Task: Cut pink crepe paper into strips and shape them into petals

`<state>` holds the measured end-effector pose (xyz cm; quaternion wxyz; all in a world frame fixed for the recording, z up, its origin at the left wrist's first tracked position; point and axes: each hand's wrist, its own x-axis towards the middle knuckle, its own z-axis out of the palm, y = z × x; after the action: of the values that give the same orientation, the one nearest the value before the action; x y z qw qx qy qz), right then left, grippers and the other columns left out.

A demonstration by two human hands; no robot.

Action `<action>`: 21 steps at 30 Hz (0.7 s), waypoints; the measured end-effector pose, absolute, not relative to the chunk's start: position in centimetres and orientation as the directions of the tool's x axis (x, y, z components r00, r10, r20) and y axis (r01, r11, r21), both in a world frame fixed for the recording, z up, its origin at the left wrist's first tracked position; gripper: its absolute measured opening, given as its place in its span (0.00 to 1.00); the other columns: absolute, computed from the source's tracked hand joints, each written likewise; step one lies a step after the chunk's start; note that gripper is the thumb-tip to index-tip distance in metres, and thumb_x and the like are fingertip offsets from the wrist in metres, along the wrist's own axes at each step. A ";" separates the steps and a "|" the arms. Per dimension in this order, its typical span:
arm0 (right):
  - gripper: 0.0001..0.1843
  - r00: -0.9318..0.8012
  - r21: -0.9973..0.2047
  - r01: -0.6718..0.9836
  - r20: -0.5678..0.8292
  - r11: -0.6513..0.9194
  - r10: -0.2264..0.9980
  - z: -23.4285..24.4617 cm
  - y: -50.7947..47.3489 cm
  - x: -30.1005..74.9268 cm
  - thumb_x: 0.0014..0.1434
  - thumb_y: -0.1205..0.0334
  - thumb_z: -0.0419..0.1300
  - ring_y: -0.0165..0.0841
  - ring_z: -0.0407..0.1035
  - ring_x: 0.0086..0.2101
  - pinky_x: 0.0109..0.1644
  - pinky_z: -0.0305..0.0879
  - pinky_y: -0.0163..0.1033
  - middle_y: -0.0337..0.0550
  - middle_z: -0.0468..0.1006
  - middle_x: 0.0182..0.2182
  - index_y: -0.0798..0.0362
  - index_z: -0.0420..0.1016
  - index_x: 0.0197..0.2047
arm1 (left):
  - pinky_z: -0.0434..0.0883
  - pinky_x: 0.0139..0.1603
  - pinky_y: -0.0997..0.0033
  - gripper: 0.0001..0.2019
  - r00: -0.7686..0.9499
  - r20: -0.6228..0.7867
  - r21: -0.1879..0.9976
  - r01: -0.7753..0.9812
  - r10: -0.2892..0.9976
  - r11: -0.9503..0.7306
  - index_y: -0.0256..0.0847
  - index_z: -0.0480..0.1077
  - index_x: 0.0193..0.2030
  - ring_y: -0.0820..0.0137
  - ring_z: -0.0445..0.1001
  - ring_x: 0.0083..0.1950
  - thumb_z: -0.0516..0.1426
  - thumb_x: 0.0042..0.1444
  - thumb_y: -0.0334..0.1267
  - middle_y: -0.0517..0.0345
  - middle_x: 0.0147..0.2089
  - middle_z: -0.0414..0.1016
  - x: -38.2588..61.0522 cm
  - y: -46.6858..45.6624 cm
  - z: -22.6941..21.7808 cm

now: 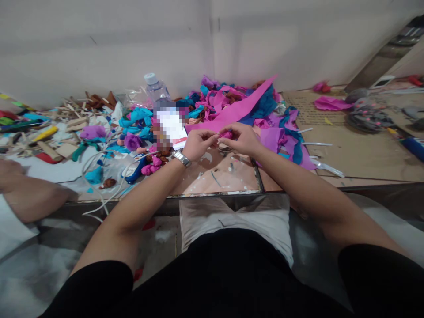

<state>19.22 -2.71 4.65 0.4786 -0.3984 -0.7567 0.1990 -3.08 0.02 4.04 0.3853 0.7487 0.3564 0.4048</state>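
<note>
A small bunched piece of magenta crepe paper point(226, 134) sits between my two hands above the table. My right hand point(243, 139) is closed around it, thumb and fingers curled. On its other side, my left hand point(199, 144) pinches at the near edge with thumb and forefinger; the fingertips meet and partly hide the paper. Right behind the hands lies a large flat pink paper sheet point(232, 110). A phone point(175, 128) with a bright, pixelated screen leans beside my left hand, and purple paper point(270, 138) lies to the right of my right hand.
A clear bottle point(157, 89) stands behind the phone. Crumpled paper flowers point(133, 141), wood scraps point(77, 123) and a white cable point(86, 165) cover the left side. Cardboard point(334, 161) with white sticks point(327, 168) lies right. Another person's arm point(36, 190) rests at the left edge.
</note>
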 end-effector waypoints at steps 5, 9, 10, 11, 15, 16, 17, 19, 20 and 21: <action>0.15 -0.276 -0.573 0.501 0.605 0.649 0.747 4.6 -2.6 19.5 0.59 0.55 0.69 0.43 0.80 0.43 0.52 0.74 0.46 0.50 0.88 0.45 0.53 0.86 0.47 | 0.82 0.36 0.68 0.28 0.442 0.275 0.909 0.171 0.854 -0.381 0.36 0.83 0.40 0.66 0.84 0.32 0.68 0.57 0.65 0.49 0.33 0.85 -3.1 0.3 3.8; 0.15 -0.204 -0.678 0.487 0.525 0.551 0.826 4.4 -2.4 19.3 0.58 0.56 0.67 0.40 0.80 0.39 0.47 0.74 0.43 0.46 0.88 0.40 0.54 0.88 0.45 | 0.81 0.35 0.70 0.26 0.455 0.325 0.882 0.170 0.829 -0.439 0.37 0.83 0.44 0.67 0.84 0.32 0.69 0.58 0.61 0.49 0.34 0.86 -3.0 -0.2 3.9; 0.15 -0.189 -0.717 0.464 0.493 0.520 0.849 4.3 -2.3 19.2 0.57 0.56 0.67 0.39 0.79 0.37 0.44 0.74 0.42 0.45 0.88 0.38 0.54 0.88 0.45 | 0.81 0.35 0.70 0.25 0.449 0.343 0.877 0.163 0.825 -0.453 0.37 0.83 0.45 0.67 0.84 0.32 0.69 0.59 0.60 0.49 0.34 0.86 -3.0 -0.3 3.9; 0.16 -0.177 -0.758 0.433 0.459 0.488 0.871 4.3 -2.3 19.1 0.56 0.56 0.67 0.37 0.78 0.34 0.40 0.73 0.40 0.44 0.87 0.36 0.54 0.88 0.44 | 0.81 0.35 0.70 0.25 0.443 0.360 0.873 0.152 0.821 -0.464 0.36 0.83 0.46 0.67 0.84 0.32 0.69 0.59 0.59 0.50 0.34 0.86 -3.0 -0.4 3.9; 0.17 -0.162 -0.876 0.290 0.352 0.386 0.922 4.4 -2.3 18.9 0.53 0.53 0.68 0.31 0.71 0.24 0.29 0.68 0.36 0.39 0.80 0.25 0.56 0.86 0.41 | 0.83 0.36 0.69 0.24 0.447 0.376 0.875 0.118 0.812 -0.469 0.36 0.82 0.46 0.67 0.85 0.33 0.69 0.59 0.59 0.49 0.35 0.86 -3.0 -0.3 3.9; 0.17 -0.160 -0.888 0.265 0.343 0.375 0.926 4.4 -2.4 18.8 0.53 0.53 0.69 0.30 0.70 0.23 0.28 0.67 0.36 0.39 0.79 0.24 0.56 0.86 0.40 | 0.83 0.37 0.69 0.25 0.452 0.368 0.878 0.121 0.813 -0.464 0.36 0.83 0.46 0.66 0.85 0.33 0.69 0.59 0.59 0.49 0.35 0.86 -3.1 -0.3 3.8; 0.16 -0.157 -0.893 0.254 0.341 0.371 0.927 4.5 -2.4 18.8 0.53 0.53 0.69 0.30 0.69 0.23 0.28 0.67 0.35 0.38 0.78 0.23 0.56 0.85 0.40 | 0.83 0.38 0.68 0.25 0.456 0.359 0.879 0.128 0.814 -0.459 0.36 0.83 0.47 0.66 0.86 0.34 0.69 0.59 0.59 0.48 0.36 0.86 -3.1 -0.3 3.8; 0.16 -0.144 -0.887 0.264 0.352 0.378 0.925 4.5 -2.4 18.8 0.52 0.53 0.70 0.30 0.69 0.22 0.27 0.65 0.35 0.38 0.78 0.23 0.56 0.84 0.38 | 0.83 0.40 0.67 0.26 0.454 0.350 0.879 0.144 0.820 -0.455 0.36 0.83 0.48 0.64 0.86 0.36 0.71 0.57 0.59 0.48 0.38 0.87 -3.1 -0.3 3.7; 0.15 -0.140 -0.884 0.272 0.353 0.379 0.925 4.6 -2.5 18.8 0.52 0.53 0.70 0.30 0.69 0.22 0.27 0.65 0.35 0.38 0.78 0.23 0.56 0.84 0.38 | 0.83 0.41 0.67 0.25 0.448 0.349 0.877 0.153 0.823 -0.455 0.37 0.83 0.48 0.64 0.87 0.38 0.72 0.56 0.58 0.47 0.39 0.87 -3.1 -0.3 3.7; 0.15 -0.138 -0.885 0.275 0.349 0.375 0.927 4.6 -2.5 18.8 0.52 0.53 0.70 0.30 0.70 0.22 0.26 0.65 0.35 0.38 0.78 0.23 0.56 0.84 0.38 | 0.83 0.41 0.67 0.25 0.441 0.350 0.875 0.162 0.827 -0.456 0.37 0.83 0.48 0.63 0.87 0.38 0.72 0.55 0.57 0.48 0.39 0.87 -3.1 -0.4 3.7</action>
<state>18.75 -2.49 4.58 0.4821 -0.4456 -0.6744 0.3379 -3.10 -0.35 3.71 0.4029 0.7471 0.3309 0.4124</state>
